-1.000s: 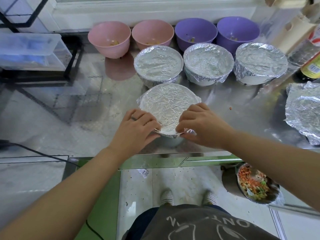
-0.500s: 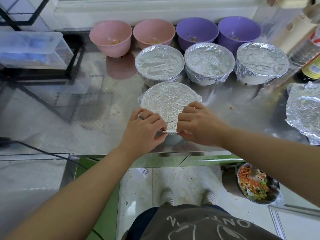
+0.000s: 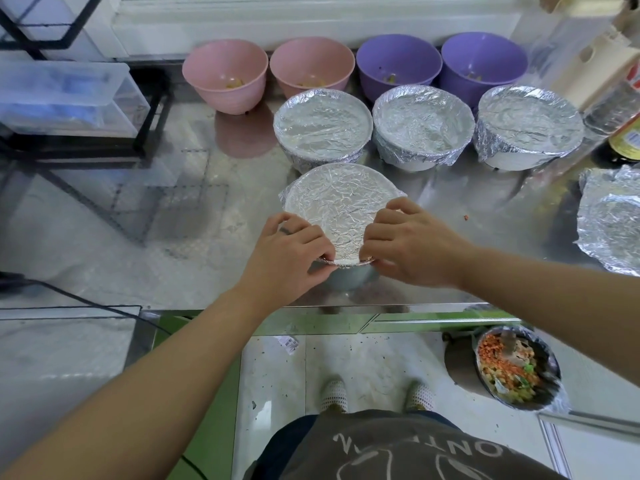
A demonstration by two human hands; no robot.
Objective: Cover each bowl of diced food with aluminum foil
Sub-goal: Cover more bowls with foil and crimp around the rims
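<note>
The shiny steel bench (image 3: 450, 216) carries two pink bowls (image 3: 225, 76) and two purple bowls (image 3: 398, 64) in a row along its back edge. Just in front of them, three foil-covered bowls (image 3: 423, 128) stand side by side. A fourth bowl (image 3: 349, 277) stands near the front edge under crinkled foil (image 3: 332, 206). A loose foil sheet (image 3: 609, 216) lies at the right, with a bottle (image 3: 625, 143) behind it.

White letters on the person's dark shirt (image 3: 398, 452), at six o'clock, seem to read "ONT"; the bottle label (image 3: 629, 140) at two o'clock is illegible.
</note>
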